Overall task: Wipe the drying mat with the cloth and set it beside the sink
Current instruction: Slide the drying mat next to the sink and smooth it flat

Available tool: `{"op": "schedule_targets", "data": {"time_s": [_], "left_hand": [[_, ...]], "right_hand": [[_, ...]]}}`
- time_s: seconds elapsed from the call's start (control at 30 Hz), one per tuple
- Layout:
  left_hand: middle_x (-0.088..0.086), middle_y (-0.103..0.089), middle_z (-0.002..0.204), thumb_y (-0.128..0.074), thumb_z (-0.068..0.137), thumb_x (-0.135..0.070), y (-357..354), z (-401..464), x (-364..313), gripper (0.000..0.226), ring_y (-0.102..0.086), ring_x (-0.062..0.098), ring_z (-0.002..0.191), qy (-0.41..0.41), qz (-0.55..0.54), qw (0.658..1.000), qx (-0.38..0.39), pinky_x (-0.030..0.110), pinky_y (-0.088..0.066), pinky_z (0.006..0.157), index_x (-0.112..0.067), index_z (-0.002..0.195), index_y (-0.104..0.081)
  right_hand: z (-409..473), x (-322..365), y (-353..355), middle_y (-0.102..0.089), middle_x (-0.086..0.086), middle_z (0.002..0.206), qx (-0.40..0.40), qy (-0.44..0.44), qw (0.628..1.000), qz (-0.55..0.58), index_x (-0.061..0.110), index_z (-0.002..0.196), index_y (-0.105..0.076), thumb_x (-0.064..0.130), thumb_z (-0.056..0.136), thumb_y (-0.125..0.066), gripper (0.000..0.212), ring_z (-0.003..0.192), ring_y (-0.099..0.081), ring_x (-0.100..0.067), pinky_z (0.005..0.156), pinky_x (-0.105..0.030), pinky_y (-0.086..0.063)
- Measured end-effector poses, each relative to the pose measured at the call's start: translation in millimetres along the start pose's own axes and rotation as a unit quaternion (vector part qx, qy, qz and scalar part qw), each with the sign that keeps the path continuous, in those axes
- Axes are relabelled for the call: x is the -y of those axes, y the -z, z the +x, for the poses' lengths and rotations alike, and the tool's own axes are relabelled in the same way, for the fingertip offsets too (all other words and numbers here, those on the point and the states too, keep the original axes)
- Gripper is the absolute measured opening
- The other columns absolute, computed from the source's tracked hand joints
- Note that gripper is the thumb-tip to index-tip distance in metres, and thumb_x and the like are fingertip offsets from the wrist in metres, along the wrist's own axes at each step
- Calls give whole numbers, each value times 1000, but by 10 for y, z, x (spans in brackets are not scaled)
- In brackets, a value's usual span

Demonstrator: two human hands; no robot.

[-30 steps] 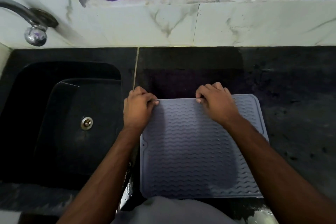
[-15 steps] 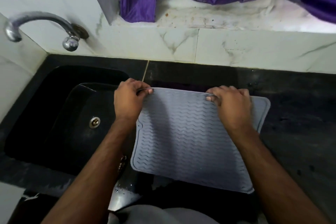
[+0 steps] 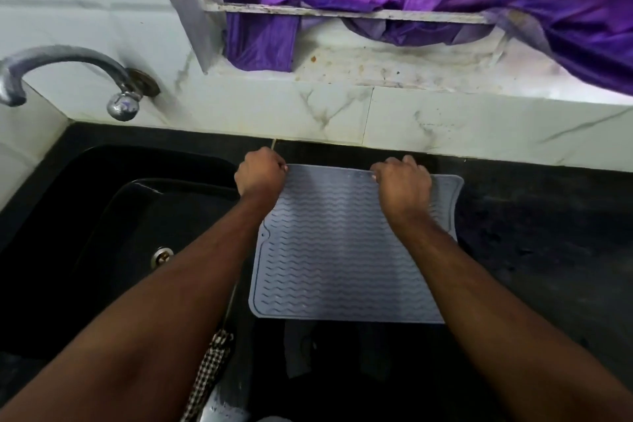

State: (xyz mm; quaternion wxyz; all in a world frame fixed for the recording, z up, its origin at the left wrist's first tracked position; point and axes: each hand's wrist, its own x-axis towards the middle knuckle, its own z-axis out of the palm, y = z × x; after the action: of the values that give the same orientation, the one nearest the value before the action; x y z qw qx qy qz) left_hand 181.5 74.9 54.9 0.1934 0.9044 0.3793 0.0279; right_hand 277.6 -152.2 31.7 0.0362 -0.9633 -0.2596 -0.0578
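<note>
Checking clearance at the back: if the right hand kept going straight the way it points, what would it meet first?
Probably the tiled wall. The right hand, gripping the mat at its far edge, points away across a bare strip of counter; depth is unclear.

Two bare forearms, no sleeves, no watch or rings visible, left hand (image 3: 261, 172), right hand (image 3: 403, 186), knuckles showing

Matt ribbed rubbery mat (image 3: 342, 250), glossy black stone counter (image 3: 531, 250), shiny metal tap (image 3: 68, 62).
</note>
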Motion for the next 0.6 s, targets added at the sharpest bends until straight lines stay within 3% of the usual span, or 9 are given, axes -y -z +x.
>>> {"op": "schedule_targets", "data": {"time_s": [0.13,0.3,0.4,0.6], "left_hand": [[14,-73,107,-65,93,-23,-259,203,-34,18,-70,35,98,-1,-2,1000,6,41,-56,82,-24,105,-79],[11,-74,101,-62,93,-22,-471,535,-17,18,-70,35,94,-32,-8,999,-19,39,-55,80,-22,101,-78],[11,-72,103,-62,94,-26,-574,730,8,18,-68,36,95,-34,0,999,-36,38,-53,77,-22,102,-77],[8,-61,106,-56,96,-33,-699,989,64,22,-63,36,94,-61,18,996,-68,37,-42,69,-22,103,-73]], "right_hand": [[173,12,-267,-58,-2,99,69,-48,995,61,22,98,-65,17,96,-57,10,83,-63,-24,65,-33,-46],[395,-29,-634,-60,-10,108,-4,-92,963,253,9,107,-67,1,94,-52,21,86,-62,-27,73,-35,-52],[529,-6,-792,-61,-13,111,-31,-91,951,295,4,109,-67,0,96,-51,21,90,-61,-25,78,-28,-47],[677,119,-985,-52,-15,118,-60,-109,940,317,4,116,-59,1,95,-46,24,104,-54,-31,92,-41,-47]]}}
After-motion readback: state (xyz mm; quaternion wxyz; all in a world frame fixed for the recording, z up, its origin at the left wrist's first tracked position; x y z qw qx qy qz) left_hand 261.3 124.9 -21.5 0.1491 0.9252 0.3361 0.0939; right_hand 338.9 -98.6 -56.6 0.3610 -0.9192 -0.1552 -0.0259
